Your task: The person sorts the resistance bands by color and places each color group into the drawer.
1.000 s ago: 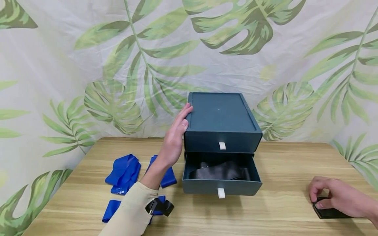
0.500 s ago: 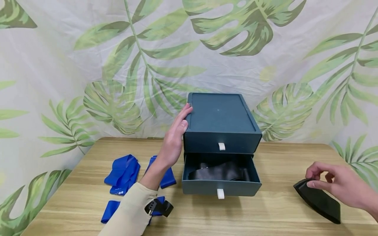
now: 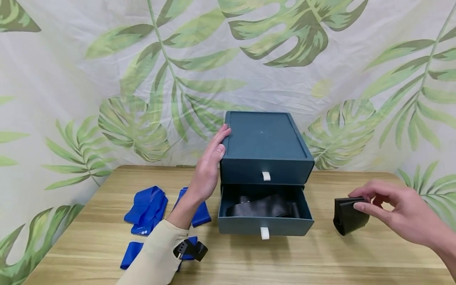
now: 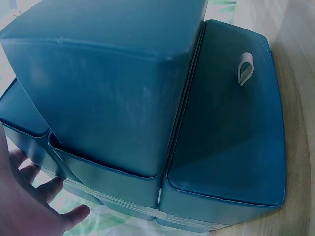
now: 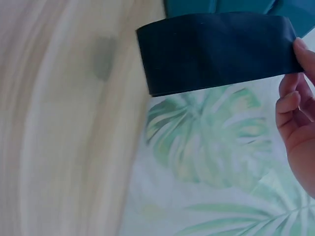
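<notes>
In the head view a dark blue two-drawer box point(image 3: 263, 136) stands mid-table. Its lower drawer point(image 3: 265, 227) is pulled out, with black bands point(image 3: 261, 206) lying inside. My left hand point(image 3: 208, 170) rests with straight fingers against the box's left side; the left wrist view shows its spread fingers by the blue plastic. Between thumb and fingers, my right hand point(image 3: 395, 209) pinches a folded black band point(image 3: 350, 215) by its top end, above the table to the right of the drawer. The right wrist view shows the flat face of that band point(image 5: 216, 54).
Several folded blue bands point(image 3: 147, 208) lie on the wooden table point(image 3: 278, 265) at the left, partly behind my left forearm. The upper drawer point(image 3: 246, 170) is pushed in. A leaf-patterned cloth point(image 3: 199, 83) hangs behind the table.
My right hand has lifted the folded black band off the table's right side and carried it left toward the box, turning it to hang down. My left hand stays on the box.
</notes>
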Action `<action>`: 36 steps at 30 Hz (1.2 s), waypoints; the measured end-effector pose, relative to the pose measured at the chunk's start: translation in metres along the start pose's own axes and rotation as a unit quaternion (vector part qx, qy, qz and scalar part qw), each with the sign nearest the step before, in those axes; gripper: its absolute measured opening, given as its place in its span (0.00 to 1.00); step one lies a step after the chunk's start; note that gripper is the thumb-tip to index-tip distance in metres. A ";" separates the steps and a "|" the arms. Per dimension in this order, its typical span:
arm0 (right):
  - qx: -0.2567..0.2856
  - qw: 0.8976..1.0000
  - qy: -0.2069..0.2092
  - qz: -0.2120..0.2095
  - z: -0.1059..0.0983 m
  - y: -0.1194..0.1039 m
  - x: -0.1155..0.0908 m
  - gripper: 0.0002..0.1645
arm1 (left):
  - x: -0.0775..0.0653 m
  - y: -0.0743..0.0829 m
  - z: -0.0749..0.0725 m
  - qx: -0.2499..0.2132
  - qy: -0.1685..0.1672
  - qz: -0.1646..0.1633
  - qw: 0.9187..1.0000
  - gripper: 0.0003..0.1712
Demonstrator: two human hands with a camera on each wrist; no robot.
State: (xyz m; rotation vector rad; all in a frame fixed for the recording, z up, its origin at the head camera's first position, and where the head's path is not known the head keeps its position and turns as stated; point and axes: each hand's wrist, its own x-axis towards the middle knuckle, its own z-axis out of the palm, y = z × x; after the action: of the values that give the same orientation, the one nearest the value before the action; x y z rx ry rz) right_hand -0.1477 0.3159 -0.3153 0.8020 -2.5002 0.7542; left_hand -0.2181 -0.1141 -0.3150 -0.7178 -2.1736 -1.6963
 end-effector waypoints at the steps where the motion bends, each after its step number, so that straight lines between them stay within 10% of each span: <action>1: 0.004 1.000 0.010 -0.001 0.000 -0.005 0.002 0.27 | 0.000 0.000 0.001 -0.001 0.000 0.000 1.000 0.31; 10: 0.105 0.989 0.092 -0.054 -0.007 -0.045 0.027 0.31 | 0.002 -0.002 0.002 -0.002 -0.003 0.002 1.000 0.32; 16: 0.269 0.949 0.135 -0.093 -0.012 -0.064 0.047 0.19 | 0.002 -0.004 0.002 0.001 -0.001 0.000 1.000 0.32; 28: 0.389 0.896 0.173 -0.126 -0.002 -0.107 0.098 0.15 | 0.000 -0.002 0.000 0.002 0.002 0.005 1.000 0.31; 36: 0.377 0.903 0.165 -0.125 0.030 -0.145 0.120 0.12 | 0.000 -0.002 -0.001 0.001 0.000 0.003 1.000 0.31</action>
State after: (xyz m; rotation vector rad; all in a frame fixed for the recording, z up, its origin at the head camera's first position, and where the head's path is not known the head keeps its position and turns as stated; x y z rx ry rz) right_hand -0.1536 0.1491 -0.2229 1.0955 -1.7283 1.6390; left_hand -0.2193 -0.1151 -0.3168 -0.7234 -2.1709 -1.6920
